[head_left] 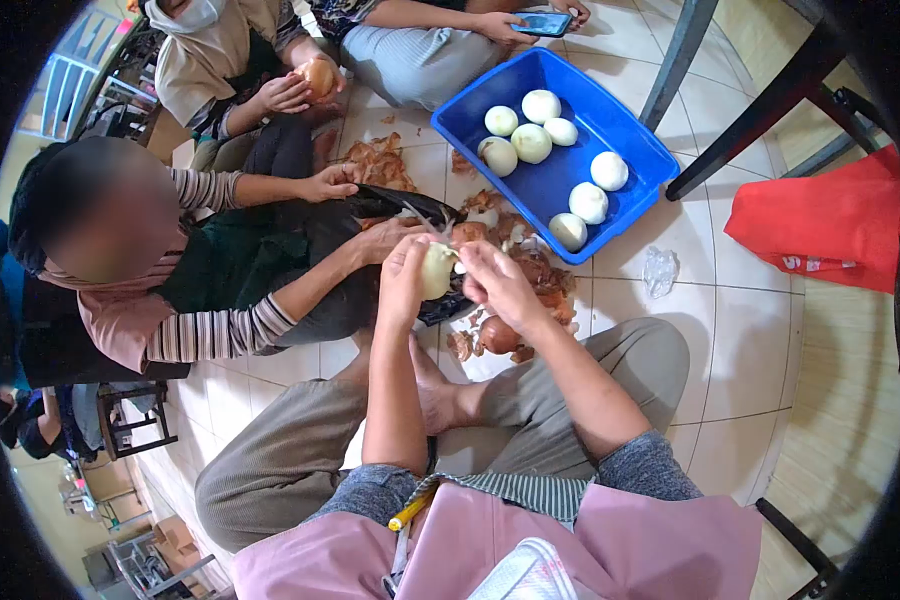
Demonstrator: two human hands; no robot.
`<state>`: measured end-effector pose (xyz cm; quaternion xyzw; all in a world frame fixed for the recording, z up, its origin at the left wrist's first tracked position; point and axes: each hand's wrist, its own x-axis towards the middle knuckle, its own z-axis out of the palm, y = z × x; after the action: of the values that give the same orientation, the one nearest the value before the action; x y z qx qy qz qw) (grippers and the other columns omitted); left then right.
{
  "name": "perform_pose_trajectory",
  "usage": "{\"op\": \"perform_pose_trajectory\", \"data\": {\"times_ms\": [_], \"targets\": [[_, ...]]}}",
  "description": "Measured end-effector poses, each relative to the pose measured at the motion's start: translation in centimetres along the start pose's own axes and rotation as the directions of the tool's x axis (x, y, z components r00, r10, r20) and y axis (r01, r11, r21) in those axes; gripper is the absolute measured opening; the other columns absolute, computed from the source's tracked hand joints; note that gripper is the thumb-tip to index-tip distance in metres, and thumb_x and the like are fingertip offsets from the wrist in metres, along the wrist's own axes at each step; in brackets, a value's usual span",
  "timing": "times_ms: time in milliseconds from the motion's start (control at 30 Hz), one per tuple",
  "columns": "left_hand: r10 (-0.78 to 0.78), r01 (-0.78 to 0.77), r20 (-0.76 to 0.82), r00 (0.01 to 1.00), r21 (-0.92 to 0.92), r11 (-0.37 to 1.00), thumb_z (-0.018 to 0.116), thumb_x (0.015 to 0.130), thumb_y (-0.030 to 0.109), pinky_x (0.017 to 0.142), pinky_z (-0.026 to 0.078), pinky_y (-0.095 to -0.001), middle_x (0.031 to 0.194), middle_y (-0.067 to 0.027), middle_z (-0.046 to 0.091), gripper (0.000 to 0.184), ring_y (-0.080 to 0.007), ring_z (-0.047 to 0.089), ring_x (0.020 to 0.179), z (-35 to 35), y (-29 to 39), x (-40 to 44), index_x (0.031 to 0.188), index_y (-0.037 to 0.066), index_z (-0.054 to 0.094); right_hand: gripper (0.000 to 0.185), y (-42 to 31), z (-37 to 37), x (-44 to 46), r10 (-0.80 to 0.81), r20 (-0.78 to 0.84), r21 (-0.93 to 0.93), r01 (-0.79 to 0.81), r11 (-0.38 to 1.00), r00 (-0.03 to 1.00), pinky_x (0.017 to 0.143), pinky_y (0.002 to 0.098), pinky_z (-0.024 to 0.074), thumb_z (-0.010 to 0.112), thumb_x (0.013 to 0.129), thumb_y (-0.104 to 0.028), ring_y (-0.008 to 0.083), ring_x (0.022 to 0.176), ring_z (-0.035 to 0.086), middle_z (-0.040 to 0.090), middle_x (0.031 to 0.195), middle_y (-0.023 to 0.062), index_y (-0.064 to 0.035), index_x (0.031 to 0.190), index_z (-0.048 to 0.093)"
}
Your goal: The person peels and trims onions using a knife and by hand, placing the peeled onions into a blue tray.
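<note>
My left hand (406,278) is wrapped round a pale peeled onion (437,272), held upright above my crossed legs. Closed fingers of my right hand (497,288) touch the onion's right side near its top. What they pinch is mostly hidden; a small white bit shows beside the fingertips. Just beyond the onion is a thin grey, blade-like shape (432,222), blurred, and I cannot tell which hand it belongs to. Brown onion skins (542,272) and an unpeeled onion (498,335) lie on the floor under my hands.
A blue tub (625,110) holds several peeled onions (531,144). Close on my left sits a person in striped sleeves (232,330), hands at a black plastic bag (405,203). Another person holds an onion (317,78). A red bag (820,220) and table legs (755,110) stand right.
</note>
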<state>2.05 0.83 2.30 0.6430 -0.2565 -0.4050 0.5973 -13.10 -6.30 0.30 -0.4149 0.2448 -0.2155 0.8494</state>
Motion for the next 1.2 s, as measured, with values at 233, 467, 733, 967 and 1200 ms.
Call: {"op": "perform_pose_trajectory", "data": {"times_ms": [233, 467, 733, 967, 1200], "targets": [[0.045, -0.038, -0.094, 0.995, 0.074, 0.997, 0.050, 0.102, 0.025, 0.067, 0.047, -0.0253, 0.085, -0.0023, 0.064, 0.028, -0.0086, 0.058, 0.074, 0.5, -0.6, 0.1, 0.103, 0.003, 0.066, 0.051, 0.7, 1.4, -0.3, -0.066, -0.008, 0.092, 0.067, 0.994, 0.998, 0.056, 0.0197, 0.0366, 0.059, 0.100, -0.038, 0.0049, 0.064, 0.050, 0.054, 0.077, -0.0031, -0.0033, 0.136, 0.048], [0.069, -0.061, -0.088, 0.994, 0.084, 0.995, 0.053, 0.102, 0.026, 0.064, 0.046, -0.0219, 0.083, -0.0013, 0.064, 0.024, -0.0068, 0.058, 0.072, 1.7, -0.4, -0.5, 0.102, 0.004, 0.064, 0.043, 1.1, 1.3, -0.1, -0.164, -0.134, 0.061, 0.173, 0.983, 0.977, 0.064, 0.0205, 0.0411, 0.059, 0.100, -0.041, 0.0064, 0.069, 0.055, 0.062, 0.084, 0.0008, -0.0016, 0.118, 0.060], [0.011, -0.017, 0.078, 0.997, 0.077, 0.997, 0.056, 0.099, 0.021, 0.064, 0.048, -0.0223, 0.086, -0.0009, 0.065, 0.018, -0.0066, 0.059, 0.074, 1.0, -0.5, -0.6, 0.102, 0.005, 0.065, 0.015, 2.8, -0.8, 2.1, -0.388, -0.230, -0.278, 0.321, 0.905, 0.893, 0.062, 0.0252, 0.0470, 0.071, 0.091, -0.017, 0.0055, 0.068, 0.057, 0.065, 0.074, -0.0015, -0.0025, 0.090, 0.067], [0.059, -0.058, -0.040, 0.997, 0.043, 0.997, 0.048, 0.100, 0.028, 0.069, 0.049, -0.0239, 0.091, -0.0047, 0.067, 0.030, -0.0114, 0.063, 0.078, 1.6, -0.4, -0.2, 0.105, 0.004, 0.065, 0.029, 1.4, -1.3, 2.6, -0.488, -0.360, -0.796, 0.011, 0.605, 0.796, 0.061, 0.0462, 0.0501, 0.066, 0.092, -0.032, 0.0392, 0.067, 0.065, 0.067, 0.073, 0.0184, -0.0038, 0.090, 0.066], [0.003, -0.040, -0.242, 0.970, -0.151, 0.988, 0.041, 0.102, 0.036, 0.075, 0.053, -0.0309, 0.096, -0.0086, 0.066, 0.040, -0.0171, 0.065, 0.086, -1.4, -1.0, 1.4, 0.115, 0.003, 0.060, 0.047, 1.8, -2.4, 3.0, -0.380, -0.281, -0.805, -0.001, 0.593, 0.881, 0.073, 0.0455, 0.0532, 0.065, 0.090, -0.048, 0.0392, 0.082, 0.069, 0.070, 0.082, 0.0231, -0.0035, 0.105, 0.068]]}}
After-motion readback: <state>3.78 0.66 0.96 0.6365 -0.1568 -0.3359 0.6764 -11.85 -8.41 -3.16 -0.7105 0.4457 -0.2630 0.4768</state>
